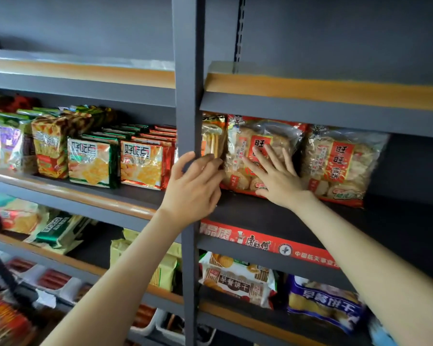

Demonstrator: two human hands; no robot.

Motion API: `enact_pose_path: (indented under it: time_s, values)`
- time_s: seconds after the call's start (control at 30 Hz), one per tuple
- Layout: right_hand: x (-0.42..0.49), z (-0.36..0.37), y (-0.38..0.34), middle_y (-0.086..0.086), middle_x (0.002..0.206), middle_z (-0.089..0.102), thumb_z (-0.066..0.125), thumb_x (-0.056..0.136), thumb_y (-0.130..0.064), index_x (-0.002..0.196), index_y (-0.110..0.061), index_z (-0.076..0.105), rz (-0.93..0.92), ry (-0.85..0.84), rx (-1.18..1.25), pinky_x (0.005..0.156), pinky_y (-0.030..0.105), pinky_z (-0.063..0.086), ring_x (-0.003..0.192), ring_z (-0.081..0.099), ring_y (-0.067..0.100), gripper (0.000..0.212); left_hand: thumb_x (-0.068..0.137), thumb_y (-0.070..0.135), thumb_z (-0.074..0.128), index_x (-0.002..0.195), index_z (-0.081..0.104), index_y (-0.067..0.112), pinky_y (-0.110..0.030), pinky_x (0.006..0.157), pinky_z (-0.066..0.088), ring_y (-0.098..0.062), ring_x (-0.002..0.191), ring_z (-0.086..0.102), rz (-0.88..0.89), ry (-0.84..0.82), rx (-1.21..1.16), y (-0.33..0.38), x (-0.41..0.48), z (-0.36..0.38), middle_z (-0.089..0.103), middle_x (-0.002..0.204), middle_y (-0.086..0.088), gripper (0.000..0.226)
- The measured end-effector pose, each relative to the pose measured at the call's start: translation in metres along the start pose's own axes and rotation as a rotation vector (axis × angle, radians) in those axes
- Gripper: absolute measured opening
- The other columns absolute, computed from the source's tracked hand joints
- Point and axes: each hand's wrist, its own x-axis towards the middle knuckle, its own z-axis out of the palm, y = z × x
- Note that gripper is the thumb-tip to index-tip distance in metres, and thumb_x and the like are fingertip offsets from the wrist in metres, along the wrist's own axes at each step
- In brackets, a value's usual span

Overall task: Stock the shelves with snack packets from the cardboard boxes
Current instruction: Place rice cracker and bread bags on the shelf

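**A:** Right hand [275, 178] lies flat, fingers spread, on the rice-cracker packet [265, 136] marked 旺旺, upright on the middle shelf [248, 211].

**B:** Left hand [195, 188] curls at its left edge, across the grey upright [188, 96]. Actual grip? Cannot tell.

**A:** Twin packet [340, 166] just right, reading 旺旺 too. 好吃点 biscuits [93, 161] left, 早餐饼干 bag [235, 280] below.

We read 好吃点 on the green packet [91, 163], 旺旺 on the clear bag [340, 166] and 早餐饼干 on the blue bag [325, 303].

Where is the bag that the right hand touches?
In the head view, the rice cracker bag stands right of the grey post, left of an identical bag.
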Motion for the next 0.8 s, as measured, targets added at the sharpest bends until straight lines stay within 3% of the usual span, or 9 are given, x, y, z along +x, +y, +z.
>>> enact_pose_path:
  time_s: [0.07,0.17,0.23,0.3,0.43,0.53,0.63,0.7,0.8]
  values:
    - [-0.023,-0.018,-0.006,-0.003,0.157,-0.016,0.061,0.089,-0.041,0.151,-0.036,-0.006,0.013,0.042,0.065,0.110,0.050,-0.026,0.144,-0.021,0.023,0.092,0.088,0.021,0.051,0.097,0.071,0.018,-0.042,0.111,0.016,-0.022,0.118,0.046,-0.076,-0.002,0.000,0.009,0.000,-0.003,0.067,0.114,-0.003,0.023]
    - [-0.081,-0.039,-0.011,-0.003,0.160,-0.010,0.054,0.095,-0.034,0.153,-0.034,0.007,0.098,0.081,0.204,0.115,0.051,-0.012,0.146,-0.014,0.020,0.076,0.084,0.014,0.057,0.101,0.069,0.009,-0.048,0.106,0.026,-0.028,0.116,0.046,-0.193,0.079,-0.215,0.058,0.000,-0.015,0.066,0.111,-0.010,0.021]
    - [-0.135,-0.044,-0.008,0.004,0.159,0.018,0.055,0.094,-0.027,0.150,-0.026,0.028,0.176,0.214,0.269,0.115,0.049,0.006,0.143,0.011,0.024,0.063,0.085,0.013,0.055,0.107,0.066,0.006,-0.046,0.099,0.034,-0.026,0.110,0.050,-0.156,0.089,-0.429,0.117,-0.002,-0.028,0.065,0.109,-0.010,0.025]
    - [-0.200,-0.037,-0.001,0.010,0.145,0.043,0.053,0.092,-0.023,0.140,-0.016,0.047,0.284,0.312,0.301,0.107,0.044,0.022,0.129,0.034,0.025,0.049,0.085,0.011,0.053,0.111,0.062,0.004,-0.037,0.087,0.038,-0.024,0.097,0.051,-0.049,0.017,-0.712,0.189,-0.011,-0.042,0.064,0.102,-0.010,0.028]
    - [-0.346,-0.015,0.016,0.009,0.127,0.057,0.046,0.092,-0.016,0.129,-0.012,0.055,0.517,0.251,0.424,0.095,0.038,0.034,0.111,0.049,0.025,0.039,0.089,0.017,0.048,0.128,0.044,0.010,-0.031,0.072,0.046,-0.022,0.086,0.057,0.029,-0.417,-1.215,0.332,-0.052,-0.057,0.064,0.096,-0.009,0.040]
    - [-0.460,0.013,0.024,0.007,0.121,0.058,0.052,0.089,-0.011,0.130,-0.015,0.051,0.770,0.100,0.508,0.093,0.034,0.036,0.107,0.049,0.022,0.041,0.091,0.023,0.046,0.131,0.043,0.017,-0.028,0.062,0.047,-0.014,0.082,0.057,0.110,-0.799,-1.347,0.420,-0.084,-0.061,0.064,0.099,-0.005,0.041]
    - [-0.578,0.053,0.016,0.010,0.125,0.054,0.056,0.088,-0.010,0.135,-0.010,0.050,1.106,-0.046,0.550,0.095,0.040,0.041,0.113,0.048,0.025,0.047,0.100,0.023,0.044,0.145,0.035,0.022,-0.031,0.085,0.047,-0.021,0.110,0.056,0.191,-1.172,-1.275,0.500,-0.120,-0.060,0.049,0.135,-0.004,0.047]
    - [-0.652,0.089,-0.003,0.016,0.120,0.057,0.068,0.080,-0.002,0.132,-0.005,0.052,1.313,-0.170,0.546,0.091,0.042,0.046,0.108,0.055,0.034,0.054,0.100,0.020,0.045,0.144,0.038,0.021,-0.032,0.098,0.040,-0.024,0.124,0.047,0.153,-1.347,-1.245,0.551,-0.154,-0.051,0.044,0.142,-0.005,0.045]
    - [-0.747,0.153,-0.046,0.021,0.110,0.059,0.072,0.071,0.007,0.131,0.000,0.053,1.522,-0.334,0.612,0.084,0.043,0.049,0.095,0.060,0.041,0.063,0.099,0.020,0.046,0.145,0.037,0.018,-0.035,0.102,0.039,-0.027,0.126,0.045,0.276,-1.506,-1.103,0.623,-0.221,-0.028,0.044,0.143,-0.009,0.047]
